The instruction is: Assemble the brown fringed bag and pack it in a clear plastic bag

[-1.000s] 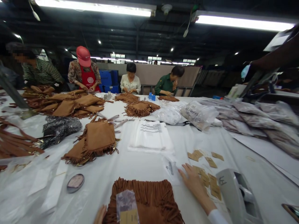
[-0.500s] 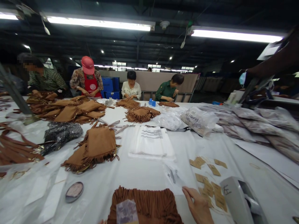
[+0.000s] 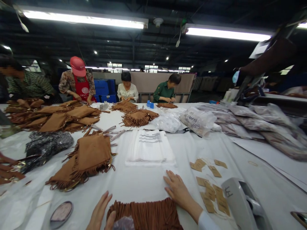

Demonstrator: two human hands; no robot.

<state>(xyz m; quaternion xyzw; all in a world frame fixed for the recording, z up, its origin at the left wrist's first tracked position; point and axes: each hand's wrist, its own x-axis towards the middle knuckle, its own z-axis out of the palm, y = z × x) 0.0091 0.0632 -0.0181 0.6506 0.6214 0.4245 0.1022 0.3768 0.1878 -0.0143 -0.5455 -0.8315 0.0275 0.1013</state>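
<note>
A brown fringed suede bag (image 3: 146,213) lies at the bottom edge of the view, cut off by it. A small clear plastic piece (image 3: 124,223) rests on its lower left part. My left hand (image 3: 102,212) is at the bag's left side, thumb and fingers apart; the thumb tip is close to the fringe. Beyond the bag's upper right corner, my right hand (image 3: 178,188) reaches over the white table with its fingers spread and nothing visible in it. Ahead of it is a stack of white printed plastic bags (image 3: 151,148). Several tan tags (image 3: 211,191) with strings lie to its right.
Tan fringed bags (image 3: 87,156) are stacked left, near a round dish (image 3: 61,214). A grey device (image 3: 243,201) stands at right. Filled plastic bags (image 3: 198,121) lie farther back. Several co-workers (image 3: 165,91) sit or stand across the table (image 3: 141,182).
My left hand has come into view beside the fringed bag. My right hand has moved left and forward; the loose printed plastic bag near it no longer shows. The view has shifted right.
</note>
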